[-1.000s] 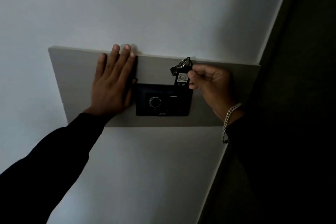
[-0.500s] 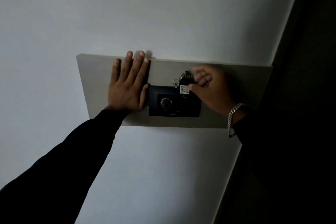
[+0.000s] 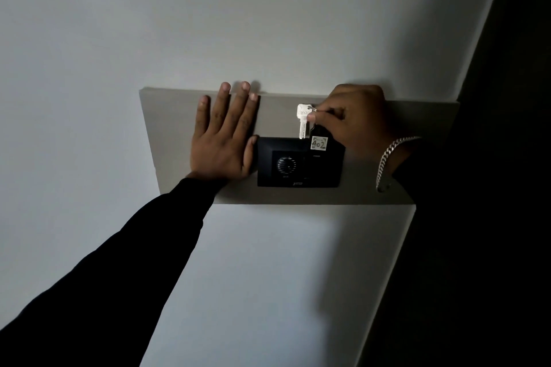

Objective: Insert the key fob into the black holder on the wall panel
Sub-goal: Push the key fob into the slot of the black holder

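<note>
On the wall panel (image 3: 179,140), the black holder (image 3: 298,164) is flanked by the left hand (image 3: 222,140), laid flat with fingers spread, and the right hand (image 3: 357,119). At the holder's top edge, the key fob (image 3: 319,140) is pinched in the right grip, a silver key (image 3: 303,121) hanging beside it.

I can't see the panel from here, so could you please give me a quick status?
Left hand flat on panel. Right hand pinching key ring; fob at holder top. Nothing blocking.

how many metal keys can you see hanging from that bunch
1: a silver key hangs from the ring pinched in the right hand, just above the black holder. The hand may hide others.
</note>
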Demonstrator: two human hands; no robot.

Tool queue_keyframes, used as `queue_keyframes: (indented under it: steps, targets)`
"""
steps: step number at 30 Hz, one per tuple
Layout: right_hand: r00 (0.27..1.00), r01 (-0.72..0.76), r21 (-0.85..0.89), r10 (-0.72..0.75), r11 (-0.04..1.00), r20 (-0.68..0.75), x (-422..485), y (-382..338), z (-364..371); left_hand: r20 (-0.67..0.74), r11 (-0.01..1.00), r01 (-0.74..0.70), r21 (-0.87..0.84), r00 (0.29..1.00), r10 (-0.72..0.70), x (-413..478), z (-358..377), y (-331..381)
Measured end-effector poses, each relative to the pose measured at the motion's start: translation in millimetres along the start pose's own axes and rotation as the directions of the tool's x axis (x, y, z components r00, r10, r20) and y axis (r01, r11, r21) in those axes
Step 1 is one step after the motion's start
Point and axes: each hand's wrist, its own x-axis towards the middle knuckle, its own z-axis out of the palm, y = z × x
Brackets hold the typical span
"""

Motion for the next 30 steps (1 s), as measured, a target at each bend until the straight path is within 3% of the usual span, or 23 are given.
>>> queue_keyframes:
  steps: [5, 11, 22, 30]
  targets:
    - [0.998, -0.055, 0.054, 0.055, 0.997, 0.006, 0.4, 4.4, -1.9, 0.007, 1.000, 0.006, 0.005, 1.000, -0.006, -0.4, 0.3, 0.9]
    - [0.996, 0.034, 0.059, -0.039, 0.998, 0.083, 0.3, 3.8, -8.4, 0.019, 1.000, 0.003, 0.020, 1.000, -0.004, 0.2, 0.0, 1.0]
    - [0.992, 0.121, 0.041, -0.123, 0.992, 0.041, -14.6, 11.2, 5.3, 0.048, 0.999, -0.011, 0.030, 0.999, 0.010, -0.3, -1.0, 0.8]
    - [0.996, 0.092, 0.028, -0.092, 0.995, 0.007, -22.9, 11.3, 9.2, 0.172, 0.999, -0.010, 0.035, 0.985, 0.003, 3.1, -10.8, -0.7]
